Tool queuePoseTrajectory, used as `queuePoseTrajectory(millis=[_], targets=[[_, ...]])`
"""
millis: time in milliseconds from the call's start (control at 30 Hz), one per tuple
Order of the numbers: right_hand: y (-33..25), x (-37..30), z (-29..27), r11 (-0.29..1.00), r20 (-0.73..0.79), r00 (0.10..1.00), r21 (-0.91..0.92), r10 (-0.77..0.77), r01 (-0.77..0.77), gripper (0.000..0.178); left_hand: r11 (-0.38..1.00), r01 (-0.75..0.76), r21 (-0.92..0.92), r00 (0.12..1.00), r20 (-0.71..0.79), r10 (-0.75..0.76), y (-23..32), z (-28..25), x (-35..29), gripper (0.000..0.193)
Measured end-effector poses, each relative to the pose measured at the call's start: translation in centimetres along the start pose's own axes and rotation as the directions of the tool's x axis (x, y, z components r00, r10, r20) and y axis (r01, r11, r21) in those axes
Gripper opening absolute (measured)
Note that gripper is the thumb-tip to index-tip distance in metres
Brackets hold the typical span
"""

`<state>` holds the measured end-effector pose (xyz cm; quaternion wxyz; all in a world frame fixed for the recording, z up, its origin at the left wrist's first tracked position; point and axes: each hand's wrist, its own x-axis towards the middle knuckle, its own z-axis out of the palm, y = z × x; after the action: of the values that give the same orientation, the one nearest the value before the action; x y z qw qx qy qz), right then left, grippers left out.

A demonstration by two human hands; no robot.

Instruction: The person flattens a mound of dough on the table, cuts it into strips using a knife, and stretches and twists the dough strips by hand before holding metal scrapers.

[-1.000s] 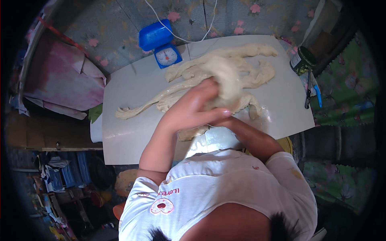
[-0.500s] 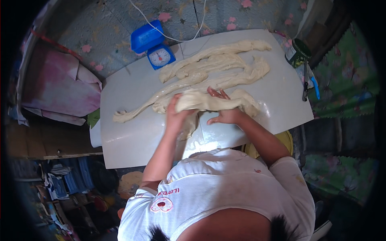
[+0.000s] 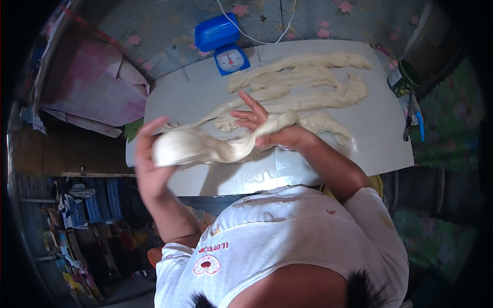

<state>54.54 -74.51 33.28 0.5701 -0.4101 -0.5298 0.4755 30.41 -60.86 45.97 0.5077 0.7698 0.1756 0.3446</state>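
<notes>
A long, pale piece of dough [image 3: 205, 146] stretches between my hands above the near side of the table. Its left end, somewhat blurred, rests in my left hand [image 3: 154, 159], whose fingers curve around it. Over my right hand [image 3: 272, 131] the dough passes between thumb and palm, while the other fingers reach up and apart. Beyond, several stretched dough strips [image 3: 298, 79] lie in rough rows on the white tabletop [image 3: 179, 102]. A further lump of dough [image 3: 326, 126] rests just past my right wrist.
A blue kitchen scale [image 3: 229, 60] with a tilted pan stands at the back edge. To the right are a dark green can [image 3: 402, 78], a black-handled tool [image 3: 408, 126] and a blue-handled one [image 3: 420, 124]. A white cord [image 3: 251, 38] hangs against the wall.
The dough has been lifted and drawn out to the left. My left hand has swung left and nearer, while my right hand now lies under the dough. The view has shifted slightly left.
</notes>
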Motion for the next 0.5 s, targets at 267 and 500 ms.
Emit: queuePoseTrajectory(millis=[267, 500], targets=[[-6.2, -1.9, -13.5, 0.572, -0.416, 0.883, 0.679, -0.217, 0.460, 0.056, 0.873, -0.011, 0.488, 0.944, 0.294, -0.152, -11.6, 9.3, -4.3, 0.119], [-2.1, -11.0, -16.5, 0.705, -0.612, 0.658, -0.220, 0.438, -0.674, 0.058, 0.565, -0.190, 0.803, 0.956, 0.283, -0.081, -16.6, 10.7, -11.0, 0.069]])
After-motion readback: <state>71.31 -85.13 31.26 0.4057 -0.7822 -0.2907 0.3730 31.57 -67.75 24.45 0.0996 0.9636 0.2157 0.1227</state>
